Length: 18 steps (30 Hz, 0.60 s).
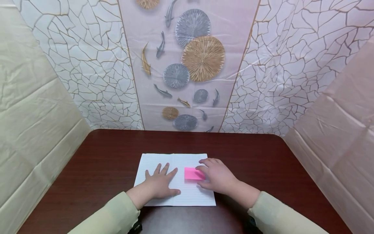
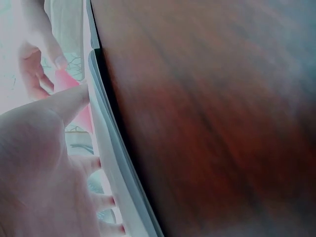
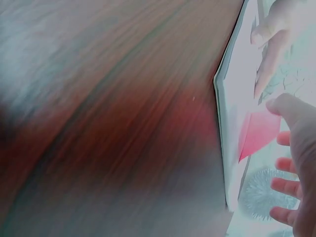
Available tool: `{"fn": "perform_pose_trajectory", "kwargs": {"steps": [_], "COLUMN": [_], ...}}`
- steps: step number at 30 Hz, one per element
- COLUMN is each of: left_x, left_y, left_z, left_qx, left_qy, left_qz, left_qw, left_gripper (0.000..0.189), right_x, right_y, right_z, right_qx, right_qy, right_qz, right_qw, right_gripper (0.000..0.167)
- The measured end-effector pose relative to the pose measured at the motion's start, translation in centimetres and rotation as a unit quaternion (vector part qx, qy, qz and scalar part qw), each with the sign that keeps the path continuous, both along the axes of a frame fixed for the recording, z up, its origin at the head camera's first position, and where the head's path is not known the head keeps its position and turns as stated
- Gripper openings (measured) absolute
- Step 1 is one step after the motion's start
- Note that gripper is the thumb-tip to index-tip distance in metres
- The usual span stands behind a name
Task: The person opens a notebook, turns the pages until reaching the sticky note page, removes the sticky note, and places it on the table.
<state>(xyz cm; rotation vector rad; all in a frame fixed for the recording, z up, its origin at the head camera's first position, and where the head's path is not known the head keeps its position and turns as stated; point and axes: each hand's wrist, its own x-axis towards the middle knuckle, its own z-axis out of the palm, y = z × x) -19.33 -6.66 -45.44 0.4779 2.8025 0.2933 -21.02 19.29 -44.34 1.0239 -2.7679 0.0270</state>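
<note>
An open lined notebook [image 1: 175,195] lies flat on the dark wooden table [image 1: 102,169]. A pink sticky note [image 1: 193,174] sits on its right page. My left hand [image 1: 160,183] rests flat on the left page with its fingers spread. My right hand [image 1: 216,175] lies over the right page, its fingertips touching the right end of the pink note. In the left wrist view the left hand [image 2: 44,163] lies by the notebook's edge [image 2: 116,168], with the pink note [image 2: 74,89] beyond it. The right wrist view shows the right hand [image 3: 301,163] beside the pink note [image 3: 259,131].
Patterned sheets wall the table in: a cracked-line and fish print panel [image 1: 190,65] at the back, plain cloth on the left [image 1: 35,130] and right [image 1: 336,139]. Bare wood surrounds the notebook on every side.
</note>
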Motion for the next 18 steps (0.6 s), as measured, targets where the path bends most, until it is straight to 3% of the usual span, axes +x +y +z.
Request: {"fn": "perform_pose_trajectory", "kwargs": {"steps": [10, 18], "left_x": [0.0, -0.1], "left_y": [0.1, 0.1], "left_z": [0.2, 0.2], "left_qx": [0.001, 0.001], "left_qy": [-0.007, -0.008], "left_qz": [0.001, 0.002], "left_qw": [1.0000, 1.0000], "left_gripper": [0.088, 0.089], "right_x": [-0.1, -0.1], "right_y": [-1.4, -2.1], "right_z": [-0.1, 0.1], "right_qx": [-0.003, -0.006], "right_qy": [0.032, 0.058], "right_qz": [0.034, 0.043], "right_qw": [0.9989, 0.9973], "right_gripper": [0.021, 0.011]}}
